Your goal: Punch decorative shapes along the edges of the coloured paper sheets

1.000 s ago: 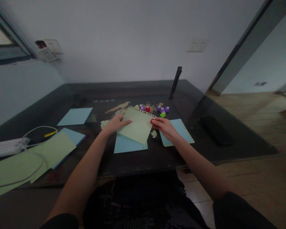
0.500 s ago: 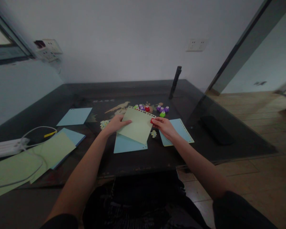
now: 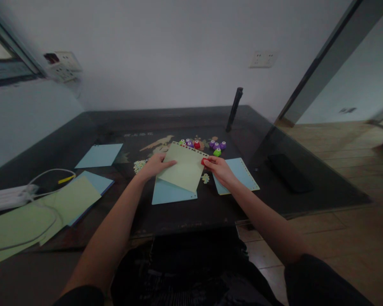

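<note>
My left hand (image 3: pixel 156 165) grips a pale green sheet of paper (image 3: pixel 185 165) by its left side, thumb on top. Along the sheet's upper edge runs a row of punched holes. A small red craft punch (image 3: pixel 204 161) is pinched in my right hand (image 3: pixel 219 168) at the sheet's upper right corner. Beneath the green sheet lies a light blue sheet (image 3: pixel 172 193) with a few holes near one corner. Little cut-out paper pieces (image 3: pixel 205 178) lie just right of the sheet, and a bigger heap of paper bits (image 3: pixel 139 165) is beside my left hand.
Several purple, green and red craft punches (image 3: pixel 217 146) stand behind the sheets. Punched blue paper (image 3: pixel 238 175) lies under my right forearm. Further right is a black phone-like slab (image 3: pixel 289 173); a black upright stick (image 3: pixel 235 109) stands behind. Leftward are more papers (image 3: pixel 100 155) and a white power strip (image 3: pixel 11 197).
The view has shifted very slightly. Both hands, the green sheet and the red punch keep practically the same positions.
</note>
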{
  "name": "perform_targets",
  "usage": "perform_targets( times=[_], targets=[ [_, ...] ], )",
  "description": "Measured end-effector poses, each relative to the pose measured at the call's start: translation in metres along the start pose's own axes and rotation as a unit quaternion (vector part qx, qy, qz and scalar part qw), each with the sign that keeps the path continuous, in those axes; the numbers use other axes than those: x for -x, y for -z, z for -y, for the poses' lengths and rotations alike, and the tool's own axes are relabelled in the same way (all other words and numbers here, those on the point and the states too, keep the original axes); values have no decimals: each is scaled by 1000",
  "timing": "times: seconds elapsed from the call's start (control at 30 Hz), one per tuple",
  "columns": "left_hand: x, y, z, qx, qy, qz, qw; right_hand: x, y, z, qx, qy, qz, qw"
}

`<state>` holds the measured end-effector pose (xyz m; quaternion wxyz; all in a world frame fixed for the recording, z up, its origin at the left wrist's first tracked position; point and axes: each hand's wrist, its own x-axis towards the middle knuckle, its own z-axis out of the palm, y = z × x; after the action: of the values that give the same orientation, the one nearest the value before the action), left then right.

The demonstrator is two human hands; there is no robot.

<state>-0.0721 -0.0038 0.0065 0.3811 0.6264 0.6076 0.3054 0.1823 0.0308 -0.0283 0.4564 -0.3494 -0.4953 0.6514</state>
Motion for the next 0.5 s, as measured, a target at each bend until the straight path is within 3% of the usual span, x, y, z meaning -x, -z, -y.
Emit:
perform_targets(
  times=[0.5],
  targets=[
    [-3, -4, 4, -27, -28, -8, 999, 1, 3, 4, 5, 9, -5, 1000]
  ],
)
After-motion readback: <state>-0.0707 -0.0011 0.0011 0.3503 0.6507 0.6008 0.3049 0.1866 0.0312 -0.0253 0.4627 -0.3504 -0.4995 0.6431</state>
